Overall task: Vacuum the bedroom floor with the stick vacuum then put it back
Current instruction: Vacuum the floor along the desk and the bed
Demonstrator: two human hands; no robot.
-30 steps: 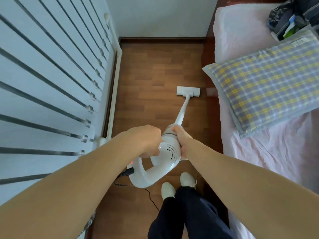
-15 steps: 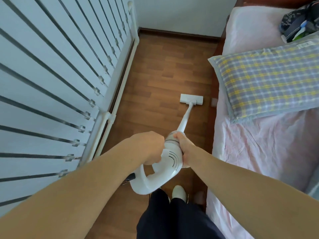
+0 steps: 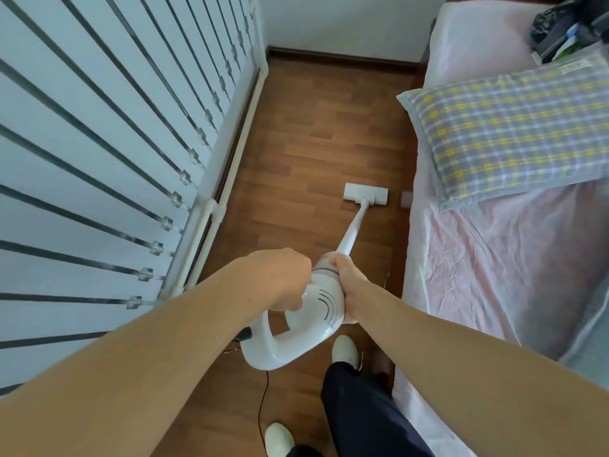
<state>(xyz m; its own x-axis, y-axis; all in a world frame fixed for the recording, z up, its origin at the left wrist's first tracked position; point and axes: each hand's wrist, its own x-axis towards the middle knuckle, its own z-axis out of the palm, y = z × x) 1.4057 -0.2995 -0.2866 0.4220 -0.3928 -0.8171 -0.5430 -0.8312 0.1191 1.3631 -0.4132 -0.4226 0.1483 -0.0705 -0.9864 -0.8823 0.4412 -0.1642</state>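
Note:
I hold a white stick vacuum [image 3: 316, 311] in both hands over the brown wood floor [image 3: 313, 133]. My left hand [image 3: 280, 278] is wrapped around the top of its loop handle. My right hand [image 3: 346, 285] grips the motor body from the right side. The thin white tube runs forward and down to the flat floor head [image 3: 365, 194], which rests on the boards close to the bed's edge. A thin black cord [image 3: 263, 400] hangs from the back of the handle to the floor.
A white slatted radiator [image 3: 99, 166] with pipes lines the left wall. The bed [image 3: 494, 275] with a pink sheet and a plaid pillow [image 3: 514, 127] bounds the right. A white wall [image 3: 346, 24] closes the far end. My white-slippered feet [image 3: 344, 352] stand on the narrow floor strip.
The view has shifted back and tilted, so more of the radiator and far floor shows. My left foot now stands further back. The floor head sits slightly further from the far wall.

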